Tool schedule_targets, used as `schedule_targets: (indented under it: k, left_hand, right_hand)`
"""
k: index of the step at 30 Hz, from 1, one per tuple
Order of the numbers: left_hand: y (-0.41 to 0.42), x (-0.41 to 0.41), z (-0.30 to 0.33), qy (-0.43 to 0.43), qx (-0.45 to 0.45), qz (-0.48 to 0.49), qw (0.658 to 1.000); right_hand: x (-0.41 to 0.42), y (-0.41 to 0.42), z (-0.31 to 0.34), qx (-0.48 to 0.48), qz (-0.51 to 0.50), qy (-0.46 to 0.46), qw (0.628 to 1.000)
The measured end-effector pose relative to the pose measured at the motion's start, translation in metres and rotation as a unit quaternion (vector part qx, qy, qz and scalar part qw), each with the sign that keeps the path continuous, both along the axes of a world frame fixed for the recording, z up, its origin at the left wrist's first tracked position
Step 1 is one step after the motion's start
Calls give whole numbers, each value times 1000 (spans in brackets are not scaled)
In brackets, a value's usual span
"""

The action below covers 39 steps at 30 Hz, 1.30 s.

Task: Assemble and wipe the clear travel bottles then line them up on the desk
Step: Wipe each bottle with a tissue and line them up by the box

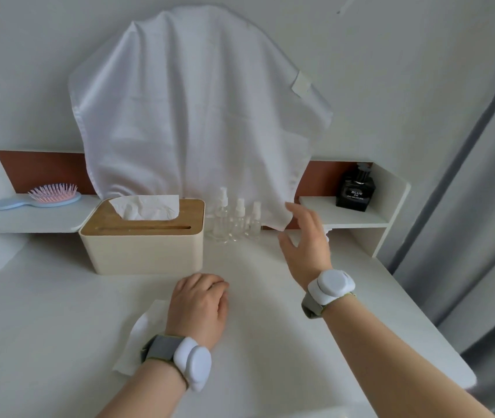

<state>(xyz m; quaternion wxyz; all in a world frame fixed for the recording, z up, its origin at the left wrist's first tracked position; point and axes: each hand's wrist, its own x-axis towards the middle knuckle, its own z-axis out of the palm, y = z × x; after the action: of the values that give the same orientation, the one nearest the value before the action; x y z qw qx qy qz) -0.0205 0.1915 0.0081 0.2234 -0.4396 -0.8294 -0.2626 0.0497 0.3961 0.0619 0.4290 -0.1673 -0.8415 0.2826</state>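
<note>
White worktop (255, 342) is filling the lower view, backed by a pale wall with a large white cloth (192, 116) hanging over it.

Three small clear travel spray bottles (237, 218) with white pump tops are standing upright in a tight row at the back of the worktop, just right of a cream tissue box with a wooden lid (142, 236) and just in front of the cloth's lower edge. Their long axes are vertical, and the row is running left to right.

One right hand (303, 245) is hovering just right of the row, its fingers (296, 212) spread apart and holding nothing. The upper fingers are lying close to the cloth's bottom corner, though whether they are touching it cannot be told. The bottles lie to the left of this hand, level with its fingertips, so it is the nearer hand for any adjusting of the row. Something small and white is peeking out behind this hand, too hidden to identify.

One left hand (199, 306) is resting nearer the viewer, fingers curled downward on the worktop beside a flat white tissue (140, 336); whether it is gripping the tissue cannot be told.

Further out, a blue and pink hairbrush (38, 199) is lying on a left shelf, and a dark square perfume bottle (356, 188) is standing on a right shelf. Grey curtains (466, 176) are hanging at the far right. Both wrists are wearing white sensor bands.
</note>
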Motion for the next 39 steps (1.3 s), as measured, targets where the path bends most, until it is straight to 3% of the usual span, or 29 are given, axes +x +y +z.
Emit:
schedule_targets:
  k: [4, 10, 15, 21, 30, 34, 39]
  left_hand:
    - [0, 2, 6, -23, -15, -3, 1000]
    - [-2, -2, 24, -82, 18, 9, 996]
    - [-15, -17, 32, -156, 60, 63, 984]
    - [-41, -34, 34, -203, 36, 137, 969]
    - [-76, -42, 32, -229, -52, 229, 945]
    - [-88, -41, 33, -252, -132, 248, 926]
    - [-102, -36, 30, -317, -142, 247, 905]
  right_hand:
    - [22, 15, 0, 9, -71, 71, 995]
    - [40, 40, -24, -128, -145, 52, 980]
    - [35, 49, -44, -194, -134, 2, 972]
    - [27, 54, -52, -227, -95, -35, 968]
    - [29, 52, -49, -197, -54, -91, 975]
    - [28, 45, -47, -176, -52, -128, 975]
    - [25, 33, -53, -157, -22, -138, 978]
